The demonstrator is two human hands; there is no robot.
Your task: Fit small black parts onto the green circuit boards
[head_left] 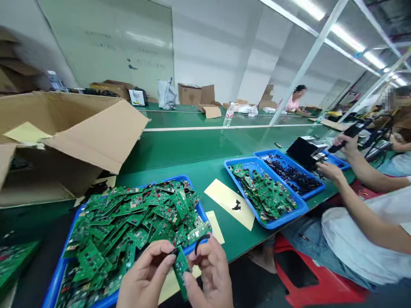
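Note:
Low in the middle, a narrow green circuit board (181,276) is held upright between my two hands. My left hand (146,273) pinches a small black piece (175,251) at the board's upper end. My right hand (210,273) grips the board from the other side, thumb on its face. A black curved strip (201,243) stands out at my right index finger; how it is held I cannot make out. Just beyond my hands, a blue tray (201,209) is heaped with similar boards (135,226).
Yellow paper (224,196) bearing black bits (236,205) lies right of the tray. Beyond it stand a blue tray of boards (303,209) and another of black parts (290,173). An open carton (93,132) stands left. At right, a co-worker's hands (334,171) hold a dark tool.

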